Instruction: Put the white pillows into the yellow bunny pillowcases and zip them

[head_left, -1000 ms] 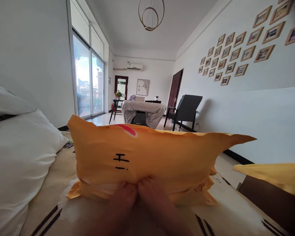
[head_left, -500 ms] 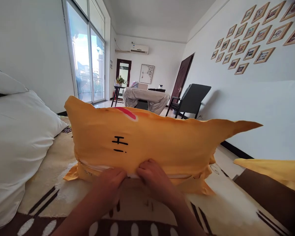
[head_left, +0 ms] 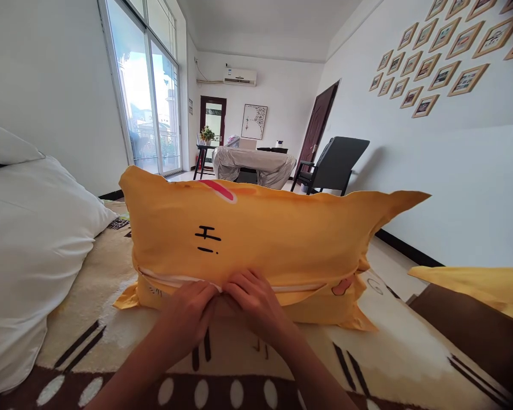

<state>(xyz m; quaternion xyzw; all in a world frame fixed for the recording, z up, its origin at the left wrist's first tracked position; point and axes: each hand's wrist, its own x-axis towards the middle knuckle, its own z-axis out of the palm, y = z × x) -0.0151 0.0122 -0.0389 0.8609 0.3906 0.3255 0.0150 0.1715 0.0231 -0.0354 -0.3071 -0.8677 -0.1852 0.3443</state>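
Note:
A yellow-orange pillowcase with black lettering and a red-pink print stands on its long side in front of me, plumped out by what is inside. Along its lower front runs an opening, where a strip of white shows between the two fabric edges. My left hand pinches the edge of this opening near its middle. Right beside it, almost touching, my right hand is closed on the same edge. The fingertips of both hands are partly hidden, so any small fastener between them cannot be made out.
Beneath the pillowcase lies a beige and brown patterned blanket. A large white pillow is close on the left. Yellow cloth lies over a brown surface on the right. Farther off are a dark chair and a covered table.
Both hands have come closer together, the right one moving left to the left one. The pillowcase's right corner has shifted inward, and more of the white strip shows. The view has tilted slightly.

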